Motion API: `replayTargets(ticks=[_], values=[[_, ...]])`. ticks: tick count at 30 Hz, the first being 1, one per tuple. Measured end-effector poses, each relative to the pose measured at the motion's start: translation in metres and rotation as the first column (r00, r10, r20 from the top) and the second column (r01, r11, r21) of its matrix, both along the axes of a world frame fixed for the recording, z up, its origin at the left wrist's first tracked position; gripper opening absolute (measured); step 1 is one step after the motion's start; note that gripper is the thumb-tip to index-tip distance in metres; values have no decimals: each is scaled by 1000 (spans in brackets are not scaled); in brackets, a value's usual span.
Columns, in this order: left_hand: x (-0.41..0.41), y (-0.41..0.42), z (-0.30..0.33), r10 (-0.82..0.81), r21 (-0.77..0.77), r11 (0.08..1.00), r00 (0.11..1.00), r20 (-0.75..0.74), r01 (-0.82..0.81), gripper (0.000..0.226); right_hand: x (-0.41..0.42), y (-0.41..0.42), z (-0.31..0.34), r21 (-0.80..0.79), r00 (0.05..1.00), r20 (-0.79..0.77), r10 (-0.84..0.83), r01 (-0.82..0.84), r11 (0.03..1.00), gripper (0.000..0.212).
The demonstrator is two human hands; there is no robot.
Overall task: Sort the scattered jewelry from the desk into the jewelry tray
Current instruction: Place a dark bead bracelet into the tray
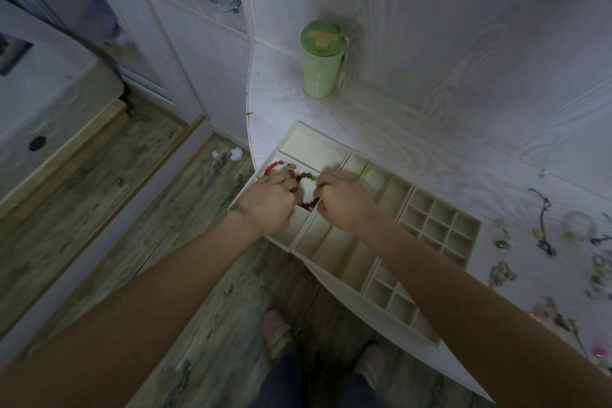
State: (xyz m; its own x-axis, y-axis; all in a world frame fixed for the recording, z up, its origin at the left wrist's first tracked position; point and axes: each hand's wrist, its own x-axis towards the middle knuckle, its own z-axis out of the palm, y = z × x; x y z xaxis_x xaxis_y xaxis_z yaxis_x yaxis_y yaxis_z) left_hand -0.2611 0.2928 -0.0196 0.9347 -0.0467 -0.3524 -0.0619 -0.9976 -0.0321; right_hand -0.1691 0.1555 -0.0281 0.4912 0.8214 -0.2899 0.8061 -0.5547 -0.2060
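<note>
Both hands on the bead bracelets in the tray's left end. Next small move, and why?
Probably let go and lift both hands clear. The left hand and right hand are curled on the red bead bracelets, which already lie inside a large compartment of the jewelry tray. More scattered jewelry waits on the desk to the right.

Tabletop (381,129): white wood-grain finish, curved front edge, set against matching white panelled walls. A cream compartmented jewelry tray (440,225) sits at the front edge, its near corner overhanging slightly. A green lidded cup (319,60) stands upright in the back corner, well apart from the tray. Scattered jewelry (543,225) lies on the bare surface right of the tray, including a dark corded necklace and a clear bangle (579,223); smaller pieces are too blurred to identify.
</note>
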Motion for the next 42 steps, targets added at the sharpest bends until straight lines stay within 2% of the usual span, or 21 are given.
replayTargets(ticks=[4, 10, 16, 20, 25, 31, 36, 38, 40, 42], values=[[-3, 9, -2, -36, -12, 999, 997, -61, 35, 52, -1, -1, 0, -25, 1000, 1, 11, -11, 1000, 33], [-4, 6, 5, 9, -72, 997, 1000, -21, -11, 54, -2, -2, 2, -39, 1000, -8, 15, -15, 999, 35], [-4, 10, 5, 1, -4, 1000, 997, -82, -1, 59, -5, 1, 1, -43, 1000, 15, 10, -9, 999, 36], [-1, 14, 2, -112, 111, 986, 990, -91, 122, 65, -7, 0, -2, -78, 999, 40, 13, -10, 997, 34], [2, 17, 3, -129, 164, 974, 977, -169, 158, 64, -11, -2, -2, -88, 997, 71, -6, 12, 996, 37], [8, 16, 7, -56, 54, 996, 984, -167, 66, 60, -13, -1, -3, -73, 998, 40, -50, 53, 996, 42], [17, 14, 1, 45, -55, 997, 990, -136, -52, 58, -10, 1, -5, -25, 982, -122, -143, 141, 990, 47], [21, 13, 0, 112, -149, 981, 990, -86, -124, 55, -7, 0, -3, 17, 973, -167, -157, 162, 987, 50], [28, 8, 5, 197, -231, 954, 980, -4, -193, 43, -3, -8, 1, 82, 968, -181, -174, 191, 978, 54], [40, -3, 13, 259, -254, 938, 964, 61, -236, 33, 2, -23, 8, 126, 950, -192, -246, 272, 954, 54]])
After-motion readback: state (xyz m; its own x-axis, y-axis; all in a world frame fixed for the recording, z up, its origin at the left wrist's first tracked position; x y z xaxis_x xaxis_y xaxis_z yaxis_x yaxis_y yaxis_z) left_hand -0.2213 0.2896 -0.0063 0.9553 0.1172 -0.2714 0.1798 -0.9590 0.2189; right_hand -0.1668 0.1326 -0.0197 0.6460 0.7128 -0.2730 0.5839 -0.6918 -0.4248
